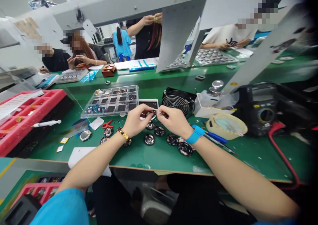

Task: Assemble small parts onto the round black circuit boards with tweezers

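My left hand (135, 120) is closed on a small dark round electronic part (150, 112), held just above the green bench. Close beside it, my right hand (175, 120) pinches at the part's right side; whatever lies between its fingertips is too small to make out. Below both hands lie several round black electronic modules, among them one module (149, 139) in the middle and a larger one (185, 149) near my right wrist. More modules (108, 131) sit by my left forearm, next to red pliers or clips (107, 124).
Behind my hands stand a clear compartment box (116, 107) and a black fan (177, 101). A yellowish round dish (226, 125), a blue-handled tool (216, 138) and a black meter (263, 109) are at right. Left are a red tray (49, 101) and a watch-like disc (85, 135). People work opposite.
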Demonstrator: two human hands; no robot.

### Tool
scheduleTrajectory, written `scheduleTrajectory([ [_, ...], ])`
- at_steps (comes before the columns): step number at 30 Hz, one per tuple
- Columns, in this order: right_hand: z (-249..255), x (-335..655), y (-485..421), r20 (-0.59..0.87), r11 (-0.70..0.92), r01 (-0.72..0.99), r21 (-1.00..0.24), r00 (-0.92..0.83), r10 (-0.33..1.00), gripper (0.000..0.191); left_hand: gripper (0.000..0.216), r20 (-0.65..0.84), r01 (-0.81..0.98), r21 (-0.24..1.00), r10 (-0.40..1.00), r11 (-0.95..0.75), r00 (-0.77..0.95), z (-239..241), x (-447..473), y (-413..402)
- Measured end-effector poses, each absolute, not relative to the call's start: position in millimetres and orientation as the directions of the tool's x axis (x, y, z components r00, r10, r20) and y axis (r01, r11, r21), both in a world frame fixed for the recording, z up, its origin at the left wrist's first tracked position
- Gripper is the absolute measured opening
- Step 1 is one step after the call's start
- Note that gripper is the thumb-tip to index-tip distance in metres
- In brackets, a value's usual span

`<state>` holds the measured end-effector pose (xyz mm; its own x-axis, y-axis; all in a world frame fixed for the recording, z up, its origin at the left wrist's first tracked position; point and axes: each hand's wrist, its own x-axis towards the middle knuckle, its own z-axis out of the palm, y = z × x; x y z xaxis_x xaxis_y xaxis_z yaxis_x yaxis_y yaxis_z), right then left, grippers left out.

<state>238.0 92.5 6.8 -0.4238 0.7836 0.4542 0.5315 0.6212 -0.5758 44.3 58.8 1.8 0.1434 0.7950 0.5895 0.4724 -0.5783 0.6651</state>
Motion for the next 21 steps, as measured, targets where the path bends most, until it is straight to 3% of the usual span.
scheduleTrajectory([
  [7,9,243,96,0.406,0.649,0.495,-0.578,-0.515,0.755,0.03,0.014,0.674,0.553,0.491,0.696,-0.673,0.249,1,42,58],
  [15,-1,233,94,0.233,0.603,0.586,-0.541,-0.585,0.777,0.023,0.012,0.746,0.577,0.397,0.617,-0.714,0.25,0,47,53],
  [18,-8,228,94,0.161,0.583,0.539,-0.608,-0.635,0.756,0.027,0.007,0.753,0.553,0.491,0.647,-0.673,0.118,9,45,53],
  [21,-9,230,97,0.196,0.473,0.448,-0.759,-0.536,0.821,0.033,0.005,0.647,0.469,0.676,0.762,-0.569,-0.008,15,40,59],
])
